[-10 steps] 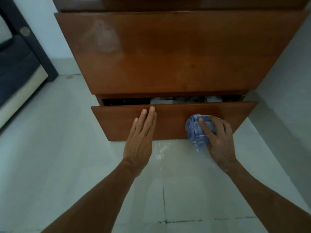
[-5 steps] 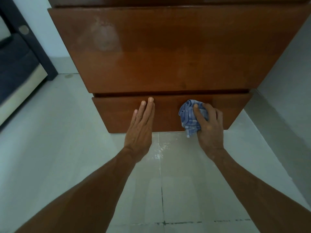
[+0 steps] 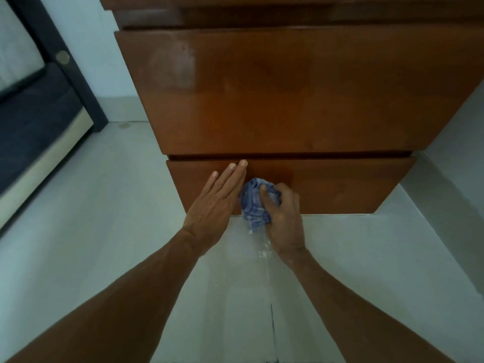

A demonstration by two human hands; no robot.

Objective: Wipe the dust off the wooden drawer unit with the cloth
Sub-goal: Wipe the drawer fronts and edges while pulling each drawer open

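The wooden drawer unit (image 3: pixel 288 95) fills the upper middle of the head view, glossy brown with a dull dusty patch on its large front. Its bottom drawer (image 3: pixel 340 184) is pushed in, flush under the large one. My left hand (image 3: pixel 217 203) lies flat with straight fingers against the bottom drawer's front. Right beside it, my right hand (image 3: pixel 284 218) grips a bunched blue checked cloth (image 3: pixel 252 203) and presses it on the same drawer front near its lower edge. The two hands almost touch.
Pale floor tiles (image 3: pixel 104 231) spread below, with white specks under the cloth. A dark sofa with a light base (image 3: pixel 34 132) stands at the left. A white wall (image 3: pixel 445 179) closes in at the right of the unit.
The bottom drawer went from pulled out to pushed in. My right hand slid the cloth leftward along the drawer front, up to my left hand.
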